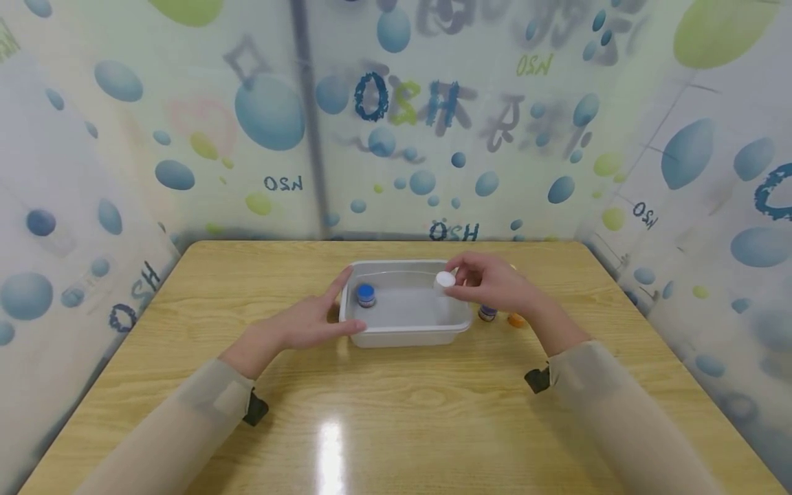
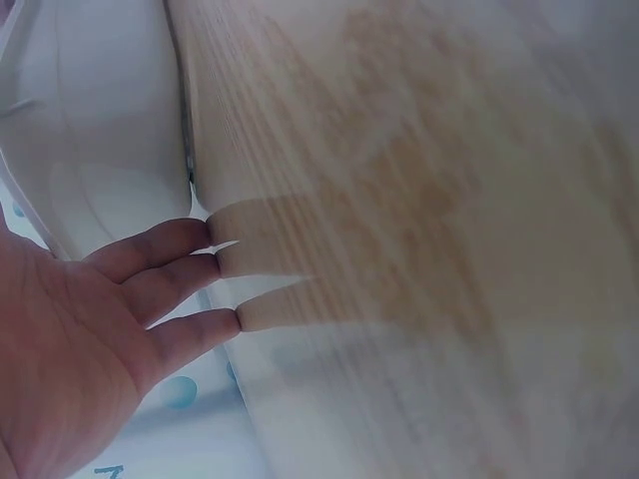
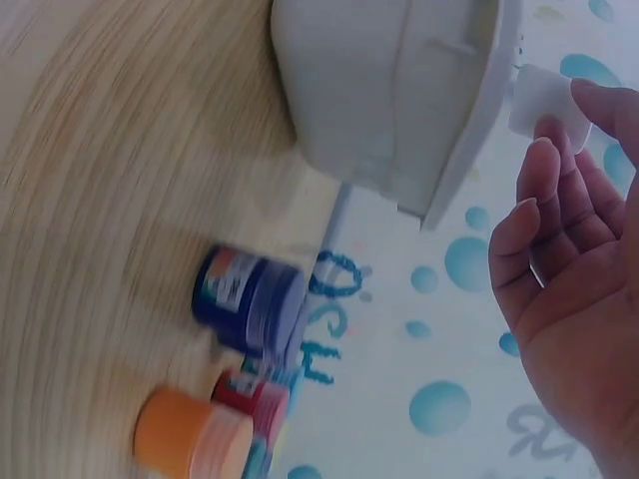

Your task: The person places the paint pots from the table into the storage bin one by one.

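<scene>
A white rectangular plastic tub (image 1: 408, 338) sits on the table. My left hand (image 1: 306, 322) rests at its left end with fingers straight, the thumb at the front rim and the index finger along the left side. Inside, at the left, stands a small jar with a blue lid (image 1: 366, 294). My right hand (image 1: 493, 282) pinches a small white jar (image 1: 445, 280) between thumb and fingers, over the tub's right end. In the right wrist view this white jar (image 3: 544, 105) is partly hidden by the fingers.
Right of the tub stand a dark blue jar (image 3: 250, 304), an orange jar (image 3: 190, 434) and a red jar (image 3: 255, 399), with more jars partly hidden behind them. A wooden table (image 1: 396, 412) lies beneath, and patterned curtains (image 1: 396, 165) hang behind and at both sides.
</scene>
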Demonstrator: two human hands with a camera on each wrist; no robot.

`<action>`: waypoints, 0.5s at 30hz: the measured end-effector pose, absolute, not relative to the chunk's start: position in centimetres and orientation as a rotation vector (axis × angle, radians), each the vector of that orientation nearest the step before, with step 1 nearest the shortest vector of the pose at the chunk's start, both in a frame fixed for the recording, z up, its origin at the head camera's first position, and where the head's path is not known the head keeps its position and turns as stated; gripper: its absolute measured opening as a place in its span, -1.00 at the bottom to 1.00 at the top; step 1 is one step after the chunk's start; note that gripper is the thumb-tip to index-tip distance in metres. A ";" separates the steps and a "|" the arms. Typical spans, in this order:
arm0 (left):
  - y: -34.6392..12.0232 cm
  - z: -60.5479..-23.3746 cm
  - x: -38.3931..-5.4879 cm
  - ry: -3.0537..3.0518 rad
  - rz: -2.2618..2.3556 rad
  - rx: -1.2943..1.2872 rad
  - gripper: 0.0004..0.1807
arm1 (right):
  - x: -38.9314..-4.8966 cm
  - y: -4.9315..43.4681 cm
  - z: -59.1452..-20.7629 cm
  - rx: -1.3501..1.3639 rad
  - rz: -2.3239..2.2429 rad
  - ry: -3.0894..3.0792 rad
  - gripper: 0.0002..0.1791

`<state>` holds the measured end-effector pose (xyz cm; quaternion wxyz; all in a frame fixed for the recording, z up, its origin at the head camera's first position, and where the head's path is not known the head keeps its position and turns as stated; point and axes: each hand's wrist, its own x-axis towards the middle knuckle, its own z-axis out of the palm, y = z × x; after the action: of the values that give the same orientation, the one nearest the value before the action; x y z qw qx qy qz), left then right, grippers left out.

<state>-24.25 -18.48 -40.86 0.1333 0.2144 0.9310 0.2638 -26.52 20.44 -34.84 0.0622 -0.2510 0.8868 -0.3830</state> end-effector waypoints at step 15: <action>-18.3 -40.7 -24.2 2.689 0.762 0.609 0.29 | -28.4 14.2 -36.1 -0.845 -1.167 2.579 -0.67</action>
<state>-24.17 -18.35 -40.74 0.1400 0.2108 0.9308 0.2638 -28.43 14.23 -36.13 0.0935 -0.2847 0.8692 -0.3933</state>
